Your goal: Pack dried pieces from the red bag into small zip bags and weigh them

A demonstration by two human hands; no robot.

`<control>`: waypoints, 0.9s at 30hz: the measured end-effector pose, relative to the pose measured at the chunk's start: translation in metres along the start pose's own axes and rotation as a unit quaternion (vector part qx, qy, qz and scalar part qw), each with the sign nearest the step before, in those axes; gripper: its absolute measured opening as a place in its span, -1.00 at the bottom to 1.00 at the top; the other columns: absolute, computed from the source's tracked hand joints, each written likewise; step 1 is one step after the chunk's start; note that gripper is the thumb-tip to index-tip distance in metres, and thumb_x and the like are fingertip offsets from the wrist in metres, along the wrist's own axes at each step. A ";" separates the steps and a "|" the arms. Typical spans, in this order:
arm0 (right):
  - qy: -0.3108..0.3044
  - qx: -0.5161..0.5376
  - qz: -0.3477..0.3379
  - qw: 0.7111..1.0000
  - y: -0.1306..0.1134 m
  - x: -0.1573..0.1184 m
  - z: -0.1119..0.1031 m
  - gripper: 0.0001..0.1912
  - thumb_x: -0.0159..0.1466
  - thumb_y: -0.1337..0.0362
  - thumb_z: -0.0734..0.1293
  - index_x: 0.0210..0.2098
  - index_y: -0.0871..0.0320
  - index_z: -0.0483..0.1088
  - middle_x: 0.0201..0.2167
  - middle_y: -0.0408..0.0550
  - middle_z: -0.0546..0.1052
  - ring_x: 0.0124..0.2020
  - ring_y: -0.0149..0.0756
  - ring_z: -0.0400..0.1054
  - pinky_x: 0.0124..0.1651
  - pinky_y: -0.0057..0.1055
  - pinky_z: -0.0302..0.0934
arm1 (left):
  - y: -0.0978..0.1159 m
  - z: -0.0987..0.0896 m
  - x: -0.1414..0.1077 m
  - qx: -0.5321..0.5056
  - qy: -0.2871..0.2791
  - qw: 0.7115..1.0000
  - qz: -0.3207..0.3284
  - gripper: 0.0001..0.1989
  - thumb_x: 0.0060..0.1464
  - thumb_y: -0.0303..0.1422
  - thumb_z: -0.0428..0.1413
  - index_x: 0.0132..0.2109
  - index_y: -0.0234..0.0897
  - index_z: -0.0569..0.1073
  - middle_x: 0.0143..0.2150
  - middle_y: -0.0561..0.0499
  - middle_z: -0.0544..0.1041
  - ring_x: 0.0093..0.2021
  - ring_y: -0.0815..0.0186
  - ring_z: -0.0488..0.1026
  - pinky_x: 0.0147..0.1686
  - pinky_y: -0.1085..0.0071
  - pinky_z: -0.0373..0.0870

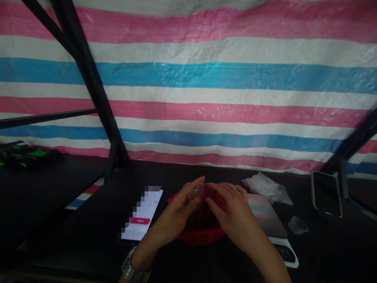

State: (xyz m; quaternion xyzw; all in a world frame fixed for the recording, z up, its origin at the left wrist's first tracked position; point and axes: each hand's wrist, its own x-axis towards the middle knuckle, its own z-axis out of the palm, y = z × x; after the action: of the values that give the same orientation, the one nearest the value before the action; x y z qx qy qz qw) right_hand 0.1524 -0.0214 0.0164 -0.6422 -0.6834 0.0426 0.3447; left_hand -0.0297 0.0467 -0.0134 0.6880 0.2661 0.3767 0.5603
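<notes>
A red basket (198,237) stands on the black table, with many small dark reddish pieces (203,218) in it. Over its left side, my left hand (181,208) holds a small clear plastic bag (198,190) between thumb and fingers. My right hand (228,204) hangs over the basket's right side, thumb apart from the curved fingers, close to the bag, with nothing visible in its grasp. The bag's lower end is hard to make out against the pieces.
A phone (144,216) with a lit screen lies left of the basket. To the right are clear bags (266,186), a grey flat item (266,216), a white-edged box (291,259), a small clear cup (298,225) and a dark framed device (326,194). Black metal posts (94,84) rise behind.
</notes>
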 end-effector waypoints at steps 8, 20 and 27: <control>-0.002 0.013 0.022 1.000 -0.003 0.003 0.002 -0.76 0.35 0.44 0.43 -0.12 -0.04 0.64 -0.07 -0.14 0.72 0.10 -0.09 0.49 0.23 -0.04 -0.02 | 0.001 -0.004 -0.001 0.049 -0.032 0.998 -0.001 -0.37 0.43 -0.03 0.04 0.53 0.02 0.16 0.58 -0.02 0.21 0.57 0.13 0.12 0.55 0.10 0.01; 0.014 -0.001 0.062 0.998 -0.002 0.004 0.012 -0.81 0.37 0.36 0.44 -0.06 0.01 0.64 -0.06 -0.03 0.74 0.02 -0.03 0.55 0.19 -0.02 0.01 | 0.001 0.000 -0.005 0.107 0.059 0.992 -0.041 -0.49 0.38 -0.16 0.08 0.40 -0.09 0.43 0.44 -0.05 0.46 0.48 0.07 0.34 0.52 0.01 0.10; -0.038 -0.008 0.049 0.998 -0.008 0.002 0.006 -0.78 0.36 0.47 0.37 -0.12 0.08 0.62 -0.09 0.01 0.72 0.03 -0.04 0.54 0.20 -0.04 0.07 | 0.005 -0.001 -0.010 0.115 0.045 0.991 -0.047 -0.43 0.40 -0.17 0.03 0.48 -0.10 0.31 0.51 -0.03 0.35 0.53 0.12 0.23 0.54 0.01 0.01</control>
State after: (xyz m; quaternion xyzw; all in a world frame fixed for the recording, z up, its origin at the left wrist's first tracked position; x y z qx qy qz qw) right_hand 0.1421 -0.0189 0.0165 -0.6752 -0.6642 0.0783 0.3110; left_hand -0.0363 0.0381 -0.0112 0.7169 0.3645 0.3480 0.4819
